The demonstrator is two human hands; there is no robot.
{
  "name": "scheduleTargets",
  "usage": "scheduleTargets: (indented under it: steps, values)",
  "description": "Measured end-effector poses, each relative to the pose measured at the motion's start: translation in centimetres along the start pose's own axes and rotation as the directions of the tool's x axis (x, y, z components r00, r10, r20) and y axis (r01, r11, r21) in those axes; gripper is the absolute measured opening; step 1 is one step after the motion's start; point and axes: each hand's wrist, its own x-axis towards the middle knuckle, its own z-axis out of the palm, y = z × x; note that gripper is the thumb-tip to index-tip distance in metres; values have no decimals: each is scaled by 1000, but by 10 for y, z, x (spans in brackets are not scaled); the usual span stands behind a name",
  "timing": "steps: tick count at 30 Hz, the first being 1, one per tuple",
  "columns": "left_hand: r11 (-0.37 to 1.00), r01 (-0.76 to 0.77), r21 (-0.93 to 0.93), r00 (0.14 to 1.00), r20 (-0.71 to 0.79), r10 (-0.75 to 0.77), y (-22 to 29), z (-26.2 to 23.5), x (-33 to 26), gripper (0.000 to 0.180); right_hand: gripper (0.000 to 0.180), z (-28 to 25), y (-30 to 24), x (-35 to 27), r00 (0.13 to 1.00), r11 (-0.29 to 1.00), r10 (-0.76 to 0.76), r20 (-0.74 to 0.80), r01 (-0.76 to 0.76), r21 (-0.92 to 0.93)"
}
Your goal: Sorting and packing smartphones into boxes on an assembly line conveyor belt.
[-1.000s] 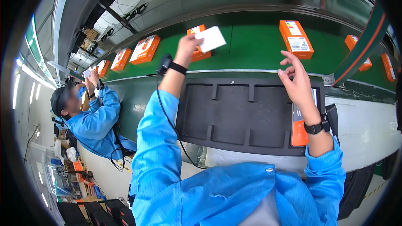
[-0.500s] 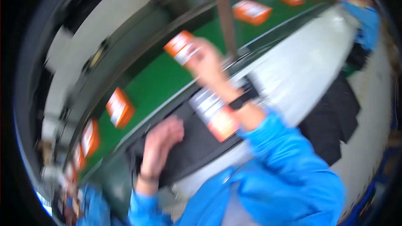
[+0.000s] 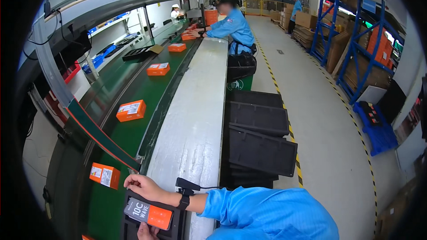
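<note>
A smartphone-shaped slab with a grey-and-orange printed face lies over a black tray at the bottom of the view. At its near edge is my left hand, thumb and a finger closed on that edge; the rest of this hand is cut off by the frame. My right hand, with a black band on its wrist, is over the tray's far edge, empty, its fingers loosely bent and apart. Just beyond it, an orange box with white labels sits on the green conveyor belt.
Further orange boxes stand along the belt. A white ledge runs beside it. Black trays are stacked at the right. A slanting post crosses the belt. Another person in blue works farther up; blue racks stand at far right.
The orange box has left my right hand, which has drawn back to the tray. My left hand has come to the phone-shaped slab. The view has swung toward the far end of the line.
</note>
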Motion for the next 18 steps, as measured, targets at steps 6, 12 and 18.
scheduleTargets:
  steps: [6,12,18]
  values:
    - [998,-67,-21,997,-31,66,-4,-9,-4,35,9,-12,-4,0,982,984,76,172,-46,-174]
    - [955,-217,-200,975,-86,203,38,1,-30,38,20,-46,6,11,874,746,-157,459,410,-526]
    - [868,-440,-231,797,-546,258,66,-51,-50,35,48,-30,-30,44,503,506,43,863,734,-453]
